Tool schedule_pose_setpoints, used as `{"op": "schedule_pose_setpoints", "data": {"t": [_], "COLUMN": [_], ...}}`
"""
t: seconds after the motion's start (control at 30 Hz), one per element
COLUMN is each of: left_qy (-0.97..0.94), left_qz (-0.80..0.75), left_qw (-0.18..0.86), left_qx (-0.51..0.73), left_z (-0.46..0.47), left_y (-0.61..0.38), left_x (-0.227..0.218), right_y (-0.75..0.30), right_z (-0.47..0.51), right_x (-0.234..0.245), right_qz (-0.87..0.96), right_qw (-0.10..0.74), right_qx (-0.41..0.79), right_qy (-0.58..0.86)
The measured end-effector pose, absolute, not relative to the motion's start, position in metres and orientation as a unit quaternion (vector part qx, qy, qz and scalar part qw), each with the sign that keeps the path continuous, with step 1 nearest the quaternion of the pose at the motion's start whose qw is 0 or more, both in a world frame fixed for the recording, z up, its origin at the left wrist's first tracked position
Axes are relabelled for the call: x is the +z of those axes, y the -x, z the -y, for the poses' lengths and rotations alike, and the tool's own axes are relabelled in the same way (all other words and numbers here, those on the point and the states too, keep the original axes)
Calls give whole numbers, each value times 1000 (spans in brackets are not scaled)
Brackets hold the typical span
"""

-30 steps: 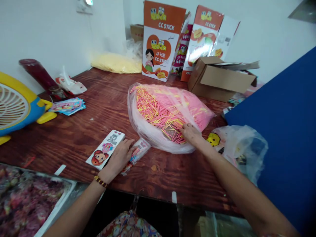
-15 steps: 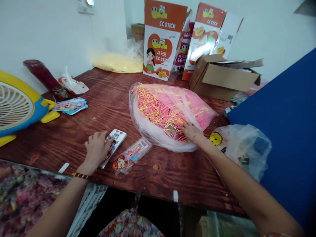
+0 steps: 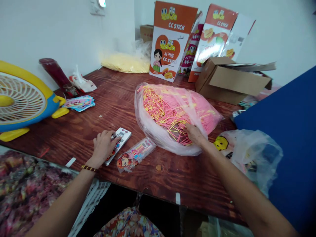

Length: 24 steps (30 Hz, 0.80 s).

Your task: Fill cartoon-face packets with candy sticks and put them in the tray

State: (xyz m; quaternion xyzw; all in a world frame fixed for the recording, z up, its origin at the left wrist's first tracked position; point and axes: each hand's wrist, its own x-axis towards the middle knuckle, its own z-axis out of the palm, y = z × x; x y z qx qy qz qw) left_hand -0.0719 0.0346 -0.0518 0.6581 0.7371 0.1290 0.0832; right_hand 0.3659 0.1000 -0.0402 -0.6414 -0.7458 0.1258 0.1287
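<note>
**Hands at the stick bag and the printed packet**

The left hand (image 3: 103,147) lies flat, fingers spread, on a flat white printed paper packet (image 3: 119,139) on the dark wooden tabletop (image 3: 103,98). Just beside it, at about four o'clock, lies a clear plastic sleeve with a red-haired cartoon face (image 3: 135,154), untouched. The right hand (image 3: 195,134) reaches into the mouth of a big clear plastic bag of pink and yellow thin sticks (image 3: 172,113); its fingertips are buried among the sticks, so I cannot tell whether it grips any. From the bag, at twelve o'clock stands an orange and white cardboard carton (image 3: 170,39); at two o'clock, an open brown cardboard box (image 3: 229,80). Far at nine o'clock sits a yellow and blue desk fan (image 3: 22,98).
</note>
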Motion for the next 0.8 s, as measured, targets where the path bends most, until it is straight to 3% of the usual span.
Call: {"op": "schedule_pose_setpoints", "data": {"t": [0.23,0.4,0.63,0.8], "left_qy": [-646,-614,-611,-574], "left_qz": [-731,-744,-732,-741], "left_qw": [129,191,177,222], "left_qx": [177,181,243,268], "left_z": [-45,-57,-56,-54], "left_y": [77,81,80,80], "left_x": [-59,-55,-56,-53], "right_y": [-343,-324,-321,-316], "right_z": [-111,-112,-112,-109], "right_x": [-43,-47,-50,-53], "right_qz": [668,607,570,579], "right_qw": [266,316,361,386], "right_qx": [228,333,342,323], "right_qy": [657,648,654,641]}}
